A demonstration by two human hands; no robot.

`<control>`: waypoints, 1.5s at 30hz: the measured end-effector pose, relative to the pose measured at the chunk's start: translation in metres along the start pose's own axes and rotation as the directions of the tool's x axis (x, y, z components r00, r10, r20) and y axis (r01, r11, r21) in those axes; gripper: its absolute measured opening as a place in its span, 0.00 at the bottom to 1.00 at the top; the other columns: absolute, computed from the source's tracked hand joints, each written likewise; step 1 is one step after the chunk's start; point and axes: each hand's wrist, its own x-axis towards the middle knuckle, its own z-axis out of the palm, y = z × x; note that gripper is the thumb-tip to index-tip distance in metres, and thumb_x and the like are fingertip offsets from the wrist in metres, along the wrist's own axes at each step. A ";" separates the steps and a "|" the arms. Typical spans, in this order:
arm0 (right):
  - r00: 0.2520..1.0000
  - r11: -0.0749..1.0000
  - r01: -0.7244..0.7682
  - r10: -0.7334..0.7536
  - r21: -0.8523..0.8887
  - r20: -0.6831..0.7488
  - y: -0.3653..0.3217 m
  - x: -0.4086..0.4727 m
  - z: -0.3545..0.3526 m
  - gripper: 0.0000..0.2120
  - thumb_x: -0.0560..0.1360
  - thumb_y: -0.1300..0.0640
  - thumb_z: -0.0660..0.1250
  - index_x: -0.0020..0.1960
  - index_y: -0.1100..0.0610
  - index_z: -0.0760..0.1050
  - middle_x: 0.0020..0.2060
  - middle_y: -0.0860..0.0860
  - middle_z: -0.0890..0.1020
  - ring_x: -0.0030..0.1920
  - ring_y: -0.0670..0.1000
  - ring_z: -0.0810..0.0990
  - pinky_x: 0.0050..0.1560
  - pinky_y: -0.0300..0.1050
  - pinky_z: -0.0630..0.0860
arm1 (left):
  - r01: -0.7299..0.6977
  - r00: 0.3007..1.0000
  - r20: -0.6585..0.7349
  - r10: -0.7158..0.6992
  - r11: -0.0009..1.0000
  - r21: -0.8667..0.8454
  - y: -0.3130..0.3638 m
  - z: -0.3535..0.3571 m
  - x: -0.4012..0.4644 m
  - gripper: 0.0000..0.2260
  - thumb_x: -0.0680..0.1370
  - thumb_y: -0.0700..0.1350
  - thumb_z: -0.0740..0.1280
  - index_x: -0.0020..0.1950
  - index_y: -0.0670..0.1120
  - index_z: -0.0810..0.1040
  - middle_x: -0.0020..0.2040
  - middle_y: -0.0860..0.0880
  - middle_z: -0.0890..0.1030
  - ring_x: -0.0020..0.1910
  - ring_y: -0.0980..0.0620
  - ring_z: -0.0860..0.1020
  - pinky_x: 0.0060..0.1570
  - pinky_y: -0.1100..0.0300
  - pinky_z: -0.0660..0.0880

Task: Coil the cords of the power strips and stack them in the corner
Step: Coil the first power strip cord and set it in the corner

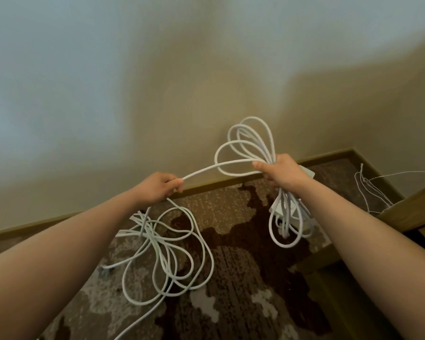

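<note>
My right hand (283, 171) grips a bundle of white cord loops (249, 143) that fan out above it and hang below it. A white power strip (304, 171) shows just behind that hand, partly hidden by it. From the bundle a single strand runs left to my left hand (161, 186), which is curled round the cord. Below the left hand the loose cord (167, 256) lies in tangled loops on the carpet. Another white power strip (283, 213) lies on the floor under the hanging loops.
Patterned brown carpet (233, 278) meets a beige wall (182, 106) at a brown skirting board (218, 184). The room corner (353, 150) is at the right. Thin white cords (370, 190) lie near it. Wooden furniture (407, 209) stands at the right edge.
</note>
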 end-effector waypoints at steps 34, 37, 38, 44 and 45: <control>0.976 0.995 -0.001 0.024 -0.104 0.218 0.002 -0.003 0.009 0.09 0.82 0.57 0.62 0.56 0.61 0.79 0.33 0.52 0.79 0.25 0.47 0.70 0.28 0.38 0.68 | -0.010 0.938 -0.342 0.052 0.992 0.124 0.031 -0.030 0.008 0.14 0.82 0.45 0.57 0.55 0.44 0.81 0.47 0.38 0.81 0.50 0.38 0.77 0.42 0.57 0.67; 0.948 0.997 -0.029 0.052 -0.074 0.315 0.001 -0.004 0.004 0.09 0.80 0.59 0.64 0.59 0.57 0.78 0.38 0.53 0.83 0.27 0.47 0.71 0.31 0.39 0.71 | -0.092 0.886 -0.454 0.094 0.995 0.027 0.034 -0.035 0.011 0.12 0.81 0.46 0.58 0.52 0.47 0.81 0.36 0.48 0.77 0.39 0.45 0.77 0.42 0.55 0.71; 0.938 0.995 -0.039 0.066 -0.088 0.340 0.001 -0.004 0.003 0.09 0.80 0.60 0.65 0.59 0.55 0.78 0.39 0.53 0.84 0.28 0.47 0.72 0.32 0.39 0.72 | -0.136 0.857 -0.503 0.111 0.991 -0.014 0.038 -0.037 0.012 0.11 0.81 0.46 0.58 0.49 0.48 0.81 0.33 0.51 0.76 0.34 0.50 0.74 0.40 0.56 0.70; 0.974 0.962 -0.050 0.107 -0.270 0.201 0.005 0.000 0.011 0.05 0.80 0.59 0.65 0.54 0.55 0.78 0.29 0.47 0.78 0.26 0.45 0.73 0.29 0.39 0.72 | -0.175 0.818 -0.565 0.110 0.983 -0.061 0.048 -0.033 0.020 0.10 0.80 0.46 0.60 0.44 0.48 0.79 0.32 0.53 0.77 0.30 0.57 0.71 0.36 0.59 0.68; 0.984 0.966 -0.049 0.090 -0.255 0.151 0.005 0.000 0.010 0.05 0.80 0.58 0.65 0.53 0.55 0.78 0.28 0.47 0.77 0.26 0.45 0.72 0.29 0.39 0.71 | -0.128 0.849 -0.523 0.076 0.990 -0.063 0.042 -0.030 0.020 0.10 0.80 0.45 0.59 0.45 0.47 0.79 0.33 0.52 0.78 0.29 0.56 0.70 0.36 0.59 0.68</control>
